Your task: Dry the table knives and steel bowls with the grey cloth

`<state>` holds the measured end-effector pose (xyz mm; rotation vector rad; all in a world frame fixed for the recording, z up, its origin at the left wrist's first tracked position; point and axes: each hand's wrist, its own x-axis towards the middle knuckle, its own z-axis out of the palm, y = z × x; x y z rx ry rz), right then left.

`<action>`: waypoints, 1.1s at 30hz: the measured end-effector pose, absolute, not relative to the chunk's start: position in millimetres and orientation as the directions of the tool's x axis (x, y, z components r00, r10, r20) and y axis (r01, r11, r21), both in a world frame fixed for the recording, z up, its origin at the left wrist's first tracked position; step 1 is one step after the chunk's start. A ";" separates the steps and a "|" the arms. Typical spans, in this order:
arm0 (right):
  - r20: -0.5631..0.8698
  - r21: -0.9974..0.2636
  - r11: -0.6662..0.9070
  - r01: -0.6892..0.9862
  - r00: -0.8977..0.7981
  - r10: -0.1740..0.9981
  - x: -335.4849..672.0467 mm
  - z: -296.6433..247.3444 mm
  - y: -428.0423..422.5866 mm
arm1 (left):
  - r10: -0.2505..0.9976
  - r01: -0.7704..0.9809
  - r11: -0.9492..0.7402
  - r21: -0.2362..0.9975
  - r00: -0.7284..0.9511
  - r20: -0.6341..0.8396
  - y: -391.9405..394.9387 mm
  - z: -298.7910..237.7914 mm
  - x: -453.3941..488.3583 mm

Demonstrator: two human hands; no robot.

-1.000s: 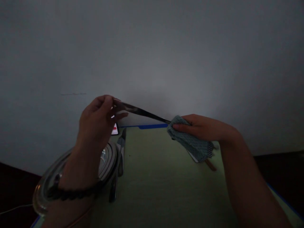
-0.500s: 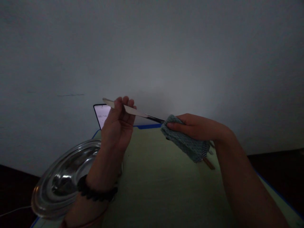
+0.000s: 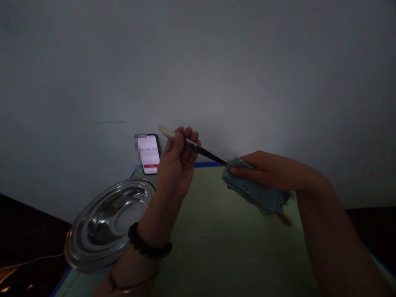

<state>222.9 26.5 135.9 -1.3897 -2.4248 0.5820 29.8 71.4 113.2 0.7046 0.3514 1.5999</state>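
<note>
Pinched between the thumb and fingers of my left hand (image 3: 177,165) is a long slim metal utensil that looks like a table knife (image 3: 210,154), pale at its rounded left end and dark and shiny further along. It slants down to the right into a folded blue-green cloth (image 3: 253,187). My right hand (image 3: 266,167) is closed around this cloth, thumb on top, and the knife's right end is hidden in it. Brown stick-like ends (image 3: 284,218) show below the cloth, mostly covered.
A shiny metal basin (image 3: 93,235) stands at the left of the pale green table (image 3: 216,247), behind my left forearm. Against the grey wall (image 3: 216,74) leans a lit phone (image 3: 149,154) with a timer. A thin white cable (image 3: 40,259) runs at the far left.
The view has shifted, so the basin, phone and both hands appear further right. My left hand appears closer to the cloth, and the knife looks turned, showing more of its dark side.
</note>
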 end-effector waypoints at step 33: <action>-0.060 -0.614 0.479 0.628 -0.641 0.765 174.0 104.2 51.1 | 0.985 -0.916 -0.014 0.400 0.056 0.161 70.9 131.1 -14.5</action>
